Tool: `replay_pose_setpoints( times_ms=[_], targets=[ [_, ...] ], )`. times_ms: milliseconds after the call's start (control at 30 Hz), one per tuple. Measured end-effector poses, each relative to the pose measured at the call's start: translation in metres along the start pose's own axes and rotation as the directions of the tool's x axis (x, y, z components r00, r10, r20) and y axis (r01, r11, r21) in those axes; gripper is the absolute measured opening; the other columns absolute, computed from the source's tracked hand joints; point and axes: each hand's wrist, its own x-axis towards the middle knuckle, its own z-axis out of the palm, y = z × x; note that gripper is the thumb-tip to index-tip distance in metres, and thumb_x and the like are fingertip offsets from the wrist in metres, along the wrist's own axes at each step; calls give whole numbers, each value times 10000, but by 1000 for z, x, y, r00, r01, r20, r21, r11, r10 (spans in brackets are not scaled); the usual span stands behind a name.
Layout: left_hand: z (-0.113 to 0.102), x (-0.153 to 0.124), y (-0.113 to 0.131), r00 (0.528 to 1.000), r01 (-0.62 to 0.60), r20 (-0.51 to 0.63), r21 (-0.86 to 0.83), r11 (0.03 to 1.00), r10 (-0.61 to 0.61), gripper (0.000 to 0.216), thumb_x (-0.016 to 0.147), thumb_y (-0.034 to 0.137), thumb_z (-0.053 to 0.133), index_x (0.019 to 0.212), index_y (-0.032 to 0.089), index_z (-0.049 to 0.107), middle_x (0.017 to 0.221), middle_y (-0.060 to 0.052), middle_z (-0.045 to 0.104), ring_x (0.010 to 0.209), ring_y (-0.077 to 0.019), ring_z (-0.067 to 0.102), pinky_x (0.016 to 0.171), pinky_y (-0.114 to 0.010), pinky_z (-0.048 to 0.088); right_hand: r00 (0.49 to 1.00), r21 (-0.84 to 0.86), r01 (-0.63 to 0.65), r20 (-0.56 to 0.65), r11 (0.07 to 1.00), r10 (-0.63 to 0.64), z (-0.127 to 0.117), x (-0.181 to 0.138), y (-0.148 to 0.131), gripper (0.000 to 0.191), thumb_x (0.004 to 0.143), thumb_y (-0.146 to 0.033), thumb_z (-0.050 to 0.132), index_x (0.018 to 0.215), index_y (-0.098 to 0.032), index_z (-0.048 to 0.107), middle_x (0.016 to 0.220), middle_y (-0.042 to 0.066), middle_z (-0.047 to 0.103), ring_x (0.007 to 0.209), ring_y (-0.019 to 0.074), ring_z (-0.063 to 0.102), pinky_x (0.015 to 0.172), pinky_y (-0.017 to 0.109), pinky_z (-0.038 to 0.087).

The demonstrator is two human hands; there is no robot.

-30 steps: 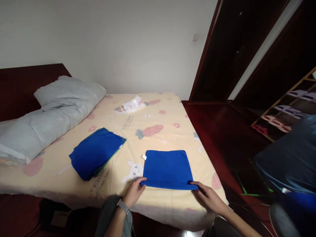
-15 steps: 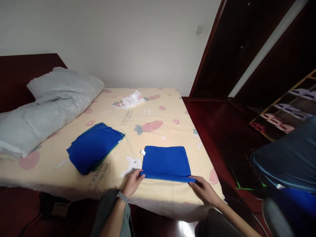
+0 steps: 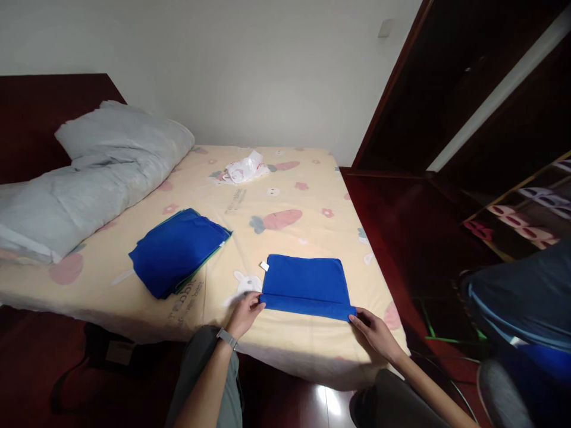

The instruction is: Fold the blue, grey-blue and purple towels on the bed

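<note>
A blue cloth lies flat on the bed near its front edge, with a small white tag at its upper left. The strip along its near side is folded over. My left hand, with a watch on the wrist, pinches the left end of that folded strip. At the opposite end, my right hand pinches the right corner between thumb and fingers. To the left rests a stack of blue cloths, with green edges showing underneath.
The bed has a yellow sheet printed with carrots and rabbits. A grey quilt is heaped at the left, and a white plastic bag lies toward the wall. Slippers sit on a rack at the right, beyond another person's leg.
The near strip of the cloth is now folded over wider and flatter, both hands still gripping its ends. The whole view has shifted slightly.
</note>
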Motion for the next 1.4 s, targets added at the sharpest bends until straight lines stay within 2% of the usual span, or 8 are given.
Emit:
replay_pose_setpoints(
  times_ms=[200, 400, 667, 800, 933, 1067, 1200, 1400],
  targets=[
    [12, 4, -5, 992, 1, -125, 19, 1000, 1, 353, 874, 439, 595, 1139, 206, 607, 891, -51, 755, 890, -220, 730, 787, -311, 558, 999, 54, 17, -52, 998, -14, 4, 0, 0, 600, 829, -650, 615, 1242, -224, 525, 1182, 123, 708, 1074, 281, 669, 960, 404, 511],
    [20, 2, 11, 963, 20, -268, 194, 981, 34, 243, 862, 395, 639, 1030, 220, 642, 884, -50, 749, 797, -212, 721, 729, -307, 545, 986, -54, -15, -167, 998, 6, 9, -4, 0, 596, 813, -665, 605, 1207, -238, 471, 930, 78, 753, 910, 282, 715, 826, 391, 531],
    [18, 3, 19, 958, 111, -288, 356, 928, -4, 202, 872, 412, 649, 890, 211, 654, 776, -46, 744, 770, -223, 721, 667, -276, 471, 984, -45, -86, -162, 995, 78, 8, 2, -10, 563, 777, -646, 608, 1132, -210, 621, 932, 73, 758, 910, 287, 710, 830, 392, 532],
    [16, 4, 24, 957, 247, -222, 273, 930, -189, 329, 876, 521, 602, 787, 205, 631, 718, -23, 716, 574, -176, 686, 506, -236, 410, 979, -90, -198, -65, 976, 193, -2, 15, -22, 532, 726, -718, 604, 851, -213, 715, 914, 71, 770, 937, 311, 701, 845, 382, 513],
    [16, 6, 24, 945, 316, -144, 158, 936, -295, 415, 868, 609, 554, 794, 203, 593, 599, 24, 650, 368, -141, 591, 356, -213, 320, 964, -197, -259, 5, 946, 265, -4, 22, -26, 611, 755, -788, 511, 684, -211, 701, 727, 50, 732, 807, 287, 685, 733, 352, 487],
    [22, 10, 16, 948, 298, -135, 52, 953, -289, 437, 814, 624, 632, 732, 224, 477, 504, 64, 546, 374, -159, 607, 328, -196, 328, 971, -221, -238, -19, 946, 240, 0, 24, -20, 596, 759, -782, 498, 658, -219, 667, 662, 36, 704, 708, 255, 660, 674, 342, 464],
    [30, 17, 4, 956, 248, -150, -49, 968, -253, 413, 848, 584, 619, 804, 235, 403, 661, 50, 588, 514, -158, 693, 378, -181, 430, 963, -203, -268, -57, 942, 262, 5, 28, -14, 547, 756, -764, 517, 680, -236, 633, 641, 30, 696, 656, 248, 655, 641, 346, 460],
    [32, 20, 0, 950, 249, -175, -67, 966, -257, 243, 917, 383, 564, 891, 239, 371, 755, 71, 561, 450, -83, 625, 413, -176, 464, 985, 77, -89, -141, 993, 99, 8, 28, -6, 471, 684, -688, 654, 610, -252, 492, 632, 26, 651, 669, 223, 628, 664, 333, 495]
  ],
)
